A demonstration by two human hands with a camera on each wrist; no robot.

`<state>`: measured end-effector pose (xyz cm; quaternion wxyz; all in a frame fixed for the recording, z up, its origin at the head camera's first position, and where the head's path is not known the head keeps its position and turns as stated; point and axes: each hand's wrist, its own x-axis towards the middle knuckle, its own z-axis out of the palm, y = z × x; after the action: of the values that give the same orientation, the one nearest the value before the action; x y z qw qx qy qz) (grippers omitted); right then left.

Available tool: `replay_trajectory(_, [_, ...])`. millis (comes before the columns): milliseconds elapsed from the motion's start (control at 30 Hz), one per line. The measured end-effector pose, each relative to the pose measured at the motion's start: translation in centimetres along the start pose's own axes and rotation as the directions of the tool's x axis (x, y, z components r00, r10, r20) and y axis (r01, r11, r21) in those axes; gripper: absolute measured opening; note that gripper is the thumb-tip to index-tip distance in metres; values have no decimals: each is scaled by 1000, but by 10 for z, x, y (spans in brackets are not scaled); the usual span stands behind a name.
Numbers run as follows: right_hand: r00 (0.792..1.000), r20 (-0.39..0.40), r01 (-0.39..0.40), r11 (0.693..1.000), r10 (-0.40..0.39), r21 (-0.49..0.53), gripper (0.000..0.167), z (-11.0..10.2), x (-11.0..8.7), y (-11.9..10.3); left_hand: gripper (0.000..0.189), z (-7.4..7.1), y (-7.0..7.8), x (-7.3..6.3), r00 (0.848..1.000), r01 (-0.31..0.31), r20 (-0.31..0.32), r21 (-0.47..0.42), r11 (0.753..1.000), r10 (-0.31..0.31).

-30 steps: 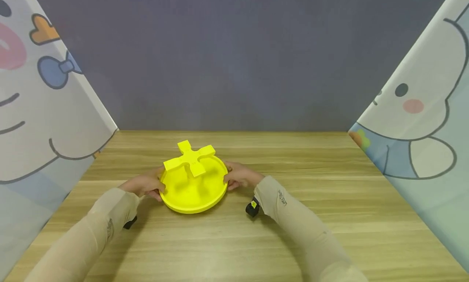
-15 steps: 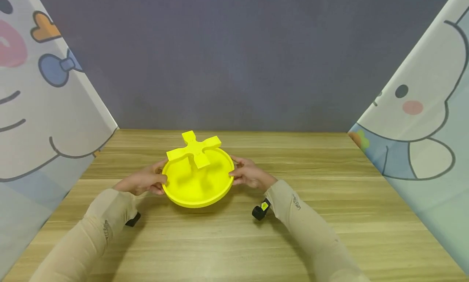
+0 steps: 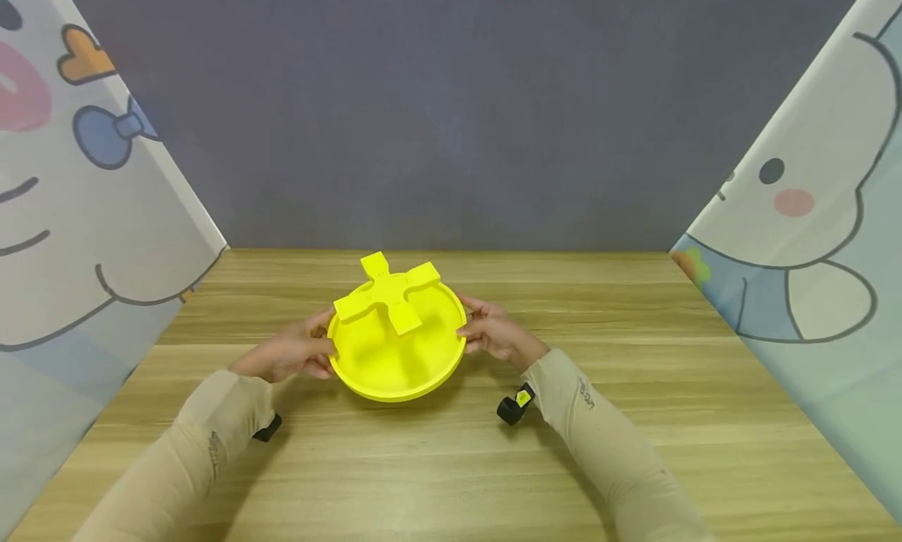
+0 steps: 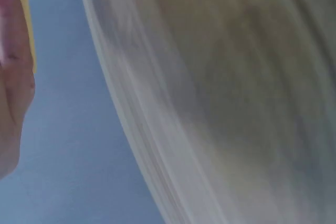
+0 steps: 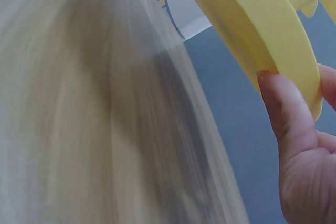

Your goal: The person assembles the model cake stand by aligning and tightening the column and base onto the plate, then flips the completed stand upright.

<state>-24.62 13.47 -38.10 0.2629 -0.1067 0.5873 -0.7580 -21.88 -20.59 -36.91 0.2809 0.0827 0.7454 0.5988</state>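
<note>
A bright yellow round shallow dish with a raised rim is held above the wooden table, near the middle of the head view. Over its far part stands a yellow cross-shaped piece with flared arm ends; how it joins the dish is hidden. My left hand grips the rim at the left, thumb on the near side. Opposite it, my right hand pinches the right rim between thumb and fingers. The right wrist view shows the thumb against the dish's edge. Only a yellow sliver appears beside the left hand.
The wooden table spreads beneath both arms. A plain grey wall closes the back, and cartoon-printed panels slope along both sides.
Both hands have carried the dish and its cross-shaped piece to the right. It rose slightly in the earlier half second. Both hands have kept their grip.
</note>
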Motion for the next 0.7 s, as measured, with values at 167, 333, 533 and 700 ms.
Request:
replay_trajectory(167, [1000, 6, -15, 1000, 15, -8, 74, -5, -2, 3, 87, 4, -3, 3, 999, 34, 14, 32, 999, -35])
replay_trajectory(333, [999, 44, -11, 1000, 12, -22, 73, -12, -7, 7, 78, 9, -7, 4, 996, 69, 57, 44, 997, -71])
replay_trajectory(533, [995, 100, 17, 1000, -19, 16, 71, -21, -12, 10, 92, 15, -2, 2, 992, 91, 92, -29, 995, -88])
replay_trajectory(700, [991, 129, 22, 996, -33, 88, 70, -21, -18, 4, 97, 14, 7, -1, 994, -5, 109, -125, 992, 18])
